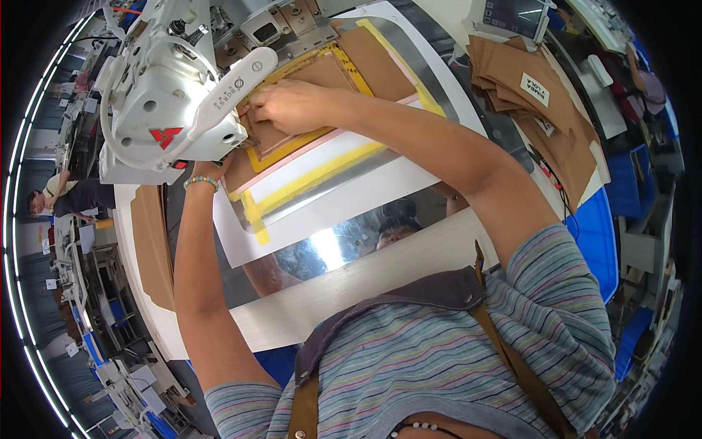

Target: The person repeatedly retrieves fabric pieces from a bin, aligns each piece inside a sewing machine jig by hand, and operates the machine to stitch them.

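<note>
My right hand point(285, 106) reaches across to a flat brown panel point(322, 77) inside a yellow-edged rectangular frame point(358, 77). Its fingers are slightly bent and apart, with their tips down on the brown material close to the machine's needle area. The white head of an industrial sewing machine point(157, 102) stands over the frame's left side. Beside its lower edge is my left hand point(210, 170), with a beaded bracelet at the wrist. The machine head hides most of that hand's fingers. Around the frame lies a white template sheet point(307, 201) with yellow tape point(322, 179) and pink strips.
Brown cut panels point(526, 88) are stacked at the right, some with white labels. More brown sheets point(150, 241) lie at the left edge. A shiny metal plate point(344, 238) spans the near side. A control screen point(512, 16) stands far right; a blue bin point(596, 245) sits below.
</note>
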The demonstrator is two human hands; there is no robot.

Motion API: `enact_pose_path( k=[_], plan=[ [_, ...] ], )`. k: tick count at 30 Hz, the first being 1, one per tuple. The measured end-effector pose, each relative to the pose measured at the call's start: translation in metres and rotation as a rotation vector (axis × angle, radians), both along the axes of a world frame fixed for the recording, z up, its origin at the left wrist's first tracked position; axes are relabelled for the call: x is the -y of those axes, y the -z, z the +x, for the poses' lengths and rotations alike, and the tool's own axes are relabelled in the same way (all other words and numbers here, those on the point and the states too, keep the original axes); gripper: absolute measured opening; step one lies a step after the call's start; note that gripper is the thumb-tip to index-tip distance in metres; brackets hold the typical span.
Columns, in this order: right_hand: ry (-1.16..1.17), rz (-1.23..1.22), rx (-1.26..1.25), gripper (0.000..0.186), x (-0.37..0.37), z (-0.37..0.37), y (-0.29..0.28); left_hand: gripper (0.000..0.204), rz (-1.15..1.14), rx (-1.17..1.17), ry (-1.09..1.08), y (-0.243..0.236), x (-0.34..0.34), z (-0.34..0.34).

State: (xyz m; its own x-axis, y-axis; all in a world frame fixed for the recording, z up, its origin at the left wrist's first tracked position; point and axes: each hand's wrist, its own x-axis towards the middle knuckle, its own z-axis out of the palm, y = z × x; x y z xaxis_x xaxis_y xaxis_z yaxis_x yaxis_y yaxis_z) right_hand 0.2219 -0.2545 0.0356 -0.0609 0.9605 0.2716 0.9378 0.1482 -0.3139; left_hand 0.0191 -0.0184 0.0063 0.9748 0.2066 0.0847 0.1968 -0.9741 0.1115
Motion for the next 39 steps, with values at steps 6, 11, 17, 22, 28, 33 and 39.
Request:
enact_pose_path(
  k=[6, 11, 17, 22, 28, 33, 39],
  plan=[
    [0.008, 0.011, 0.13, 0.035, -0.004, -0.005, 0.003, 0.039, -0.339, 0.216, -0.136, 0.019, 0.008, -0.016],
    [-0.051, 0.017, 0.112, 0.037, 0.009, -0.01, 0.001, 0.03, -0.553, 0.357, -0.235, 0.004, 0.031, -0.037],
    [-0.085, 0.058, 0.111, 0.038, 0.019, -0.02, 0.0, 0.029, -0.283, 0.323, -0.102, -0.015, 0.06, -0.08],
    [-0.134, 0.029, 0.102, 0.037, 0.031, -0.023, 0.001, 0.029, -0.218, 0.309, -0.067, -0.039, 0.099, -0.1],
    [-0.148, 0.005, 0.142, 0.037, 0.037, -0.033, -0.001, 0.03, -0.291, 0.298, -0.002, -0.055, 0.134, -0.097],
    [-0.124, 0.028, 0.128, 0.03, 0.066, -0.019, -0.013, 0.029, -0.225, 0.248, 0.155, -0.057, 0.163, -0.066],
    [0.188, -0.244, 0.326, 0.027, 0.146, 0.029, -0.052, 0.036, -0.166, 0.243, 0.227, -0.058, 0.177, -0.045]
  ],
)
